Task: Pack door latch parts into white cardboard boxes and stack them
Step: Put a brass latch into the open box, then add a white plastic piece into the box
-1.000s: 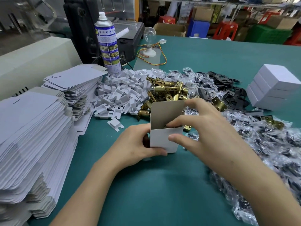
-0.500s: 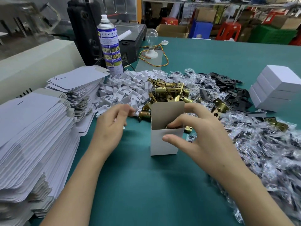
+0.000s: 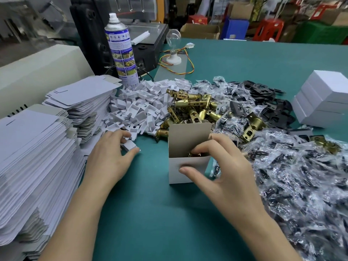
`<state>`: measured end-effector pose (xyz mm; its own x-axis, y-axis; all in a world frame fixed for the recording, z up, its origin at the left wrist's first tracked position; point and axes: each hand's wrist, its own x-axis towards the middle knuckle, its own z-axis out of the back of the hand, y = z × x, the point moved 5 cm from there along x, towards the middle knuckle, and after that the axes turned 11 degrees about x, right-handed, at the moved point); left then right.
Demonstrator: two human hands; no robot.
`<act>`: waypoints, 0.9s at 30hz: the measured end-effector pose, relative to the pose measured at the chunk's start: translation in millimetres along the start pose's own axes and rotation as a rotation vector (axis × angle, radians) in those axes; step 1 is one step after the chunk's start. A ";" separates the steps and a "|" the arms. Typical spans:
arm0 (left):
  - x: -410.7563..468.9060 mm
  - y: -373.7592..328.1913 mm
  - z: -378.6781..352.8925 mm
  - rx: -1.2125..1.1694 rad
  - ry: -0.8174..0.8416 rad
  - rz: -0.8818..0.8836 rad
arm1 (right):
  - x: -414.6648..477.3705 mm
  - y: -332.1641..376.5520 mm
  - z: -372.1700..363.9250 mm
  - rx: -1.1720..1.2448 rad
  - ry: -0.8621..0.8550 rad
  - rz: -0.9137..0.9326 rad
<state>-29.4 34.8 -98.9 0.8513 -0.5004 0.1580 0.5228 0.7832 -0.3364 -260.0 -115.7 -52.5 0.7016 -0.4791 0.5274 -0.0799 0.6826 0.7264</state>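
One open box [image 3: 186, 170], three stacked closed boxes [image 3: 323, 98], two flat-carton piles [image 3: 37, 147].

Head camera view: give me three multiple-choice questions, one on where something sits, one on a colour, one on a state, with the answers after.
1. Where does the spray can stand?
A) just behind the pile of white plastic pieces
B) on a chair
C) on the floor

2. What colour are the latch bodies heaped behind the open box?
A) red
B) brass
C) blue

3. What is the left hand doing?
A) lying flat on the table
B) gripping a white plastic piece
C) holding scissors

Answers:
1 A: the can rises right beyond the white pile.
2 B: they shine a golden brass.
3 B: thumb and curled fingers close round the piece at the pile's near edge.
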 end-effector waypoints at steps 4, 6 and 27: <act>-0.9 -1.3 -0.5 0.003 0.014 0.006 | -3.1 -1.3 0.1 0.006 -0.006 0.004; -0.7 -2.1 -0.3 -0.006 0.010 0.006 | -3.3 -0.6 -0.1 0.007 -0.005 0.007; -9.5 -37.3 1.4 -1.388 0.343 0.137 | -6.6 -4.0 -5.5 0.029 0.041 -0.003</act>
<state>-56.9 10.9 -86.6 0.7331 -0.6713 -0.1093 -0.1963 -0.0550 -0.9790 -260.4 -112.3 -61.4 0.7301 -0.4579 0.5072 -0.0979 0.6644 0.7409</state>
